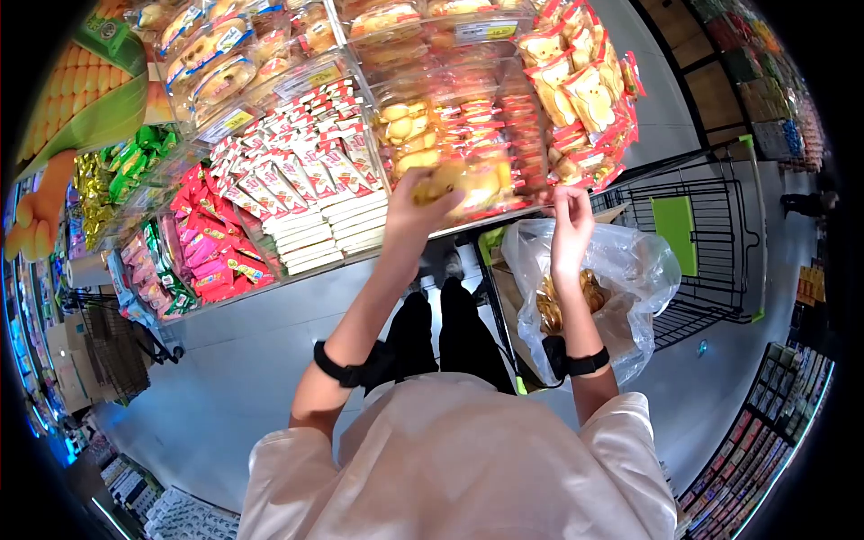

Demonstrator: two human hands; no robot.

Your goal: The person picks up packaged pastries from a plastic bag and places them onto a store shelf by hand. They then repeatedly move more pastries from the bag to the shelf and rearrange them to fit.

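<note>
My left hand (421,205) is closed around a small yellow-brown packaged bread (439,184), slightly blurred, over the front of a clear display bin. Behind it in that bin lie more yellow packaged breads (405,126). My right hand (572,220) is at the bin's front right corner with its fingertips pinched together; whatever is between them is too small to make out. Below my right forearm, an open clear plastic bag (643,270) holds several golden-brown packaged items (589,295) and sits in a cardboard box at the shopping cart (720,207).
Left of the bread bin are white-and-red wrapped bars (315,166) and pink-red snack packets (216,261). Bear-shaped packaged breads (589,94) hang at the display's right end. Another cart (112,346) stands at left. Grey floor (243,351) lies around my legs.
</note>
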